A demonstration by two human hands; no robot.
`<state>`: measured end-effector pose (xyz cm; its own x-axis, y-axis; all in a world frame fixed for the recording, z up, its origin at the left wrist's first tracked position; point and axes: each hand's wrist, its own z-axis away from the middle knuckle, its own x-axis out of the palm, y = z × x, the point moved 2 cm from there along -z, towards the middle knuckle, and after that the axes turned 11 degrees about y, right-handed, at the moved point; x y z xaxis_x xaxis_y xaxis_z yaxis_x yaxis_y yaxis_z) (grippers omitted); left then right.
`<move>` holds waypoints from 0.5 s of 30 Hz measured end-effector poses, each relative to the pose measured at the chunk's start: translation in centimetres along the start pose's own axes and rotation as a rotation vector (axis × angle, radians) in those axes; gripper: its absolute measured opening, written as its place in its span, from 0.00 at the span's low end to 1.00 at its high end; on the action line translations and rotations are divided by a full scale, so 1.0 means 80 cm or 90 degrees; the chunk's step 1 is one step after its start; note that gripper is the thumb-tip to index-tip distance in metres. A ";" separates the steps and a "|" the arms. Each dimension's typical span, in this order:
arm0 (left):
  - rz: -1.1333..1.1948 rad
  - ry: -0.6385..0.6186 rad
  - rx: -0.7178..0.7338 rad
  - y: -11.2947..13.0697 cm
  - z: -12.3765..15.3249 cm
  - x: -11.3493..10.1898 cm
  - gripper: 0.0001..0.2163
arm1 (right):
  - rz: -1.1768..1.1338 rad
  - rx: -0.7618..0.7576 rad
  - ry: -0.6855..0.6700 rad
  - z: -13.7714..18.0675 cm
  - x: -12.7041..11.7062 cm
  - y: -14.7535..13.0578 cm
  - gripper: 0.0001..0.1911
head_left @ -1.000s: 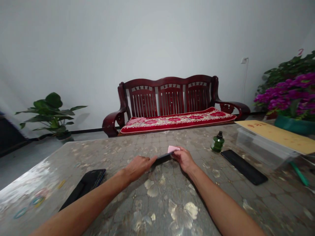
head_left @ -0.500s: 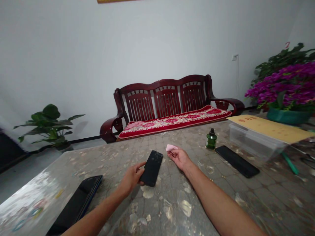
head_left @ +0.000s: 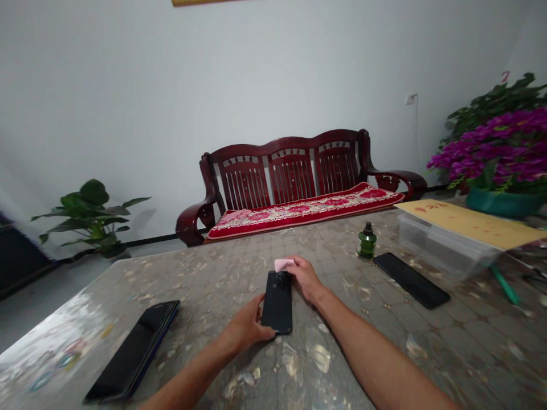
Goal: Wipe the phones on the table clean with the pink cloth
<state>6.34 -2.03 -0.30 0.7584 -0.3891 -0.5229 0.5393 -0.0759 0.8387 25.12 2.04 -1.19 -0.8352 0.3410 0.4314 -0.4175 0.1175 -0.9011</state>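
Observation:
A black phone [head_left: 277,307] lies flat on the table in front of me. My left hand [head_left: 248,327] grips its near left edge, fingers curled round it. My right hand [head_left: 301,277] is closed on a small pink cloth [head_left: 282,264] and rests it on the phone's far end.
The table [head_left: 213,279] has a glossy flowered cover. A second black phone [head_left: 132,353] lies at the left, a third [head_left: 410,279] at the right beside a small green bottle [head_left: 366,241]. A clear plastic box [head_left: 444,245] under yellow paper and a purple flower pot [head_left: 499,202] stand far right.
The phone went from held up between both hands to lying flat on the table, then came nearer and straightened. My right hand brought the pink cloth onto its far end.

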 end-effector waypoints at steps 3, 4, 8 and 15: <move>-0.070 0.015 0.049 0.008 0.006 0.004 0.37 | 0.033 -0.024 -0.015 0.001 0.000 0.000 0.12; -0.106 0.031 0.069 0.009 0.008 0.004 0.38 | 0.042 -0.029 -0.017 0.001 0.000 0.000 0.12; -0.240 0.057 0.099 0.015 0.015 0.003 0.37 | 0.073 -0.041 -0.022 -0.002 -0.003 0.005 0.13; -0.262 0.049 0.101 0.020 0.018 0.001 0.36 | 0.094 -0.045 -0.024 -0.002 -0.005 0.006 0.13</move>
<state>6.75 -3.52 1.24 0.5206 -0.2271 -0.8230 0.7437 -0.3530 0.5678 25.30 2.09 -1.82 -0.8993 0.3239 0.2939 -0.2640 0.1338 -0.9552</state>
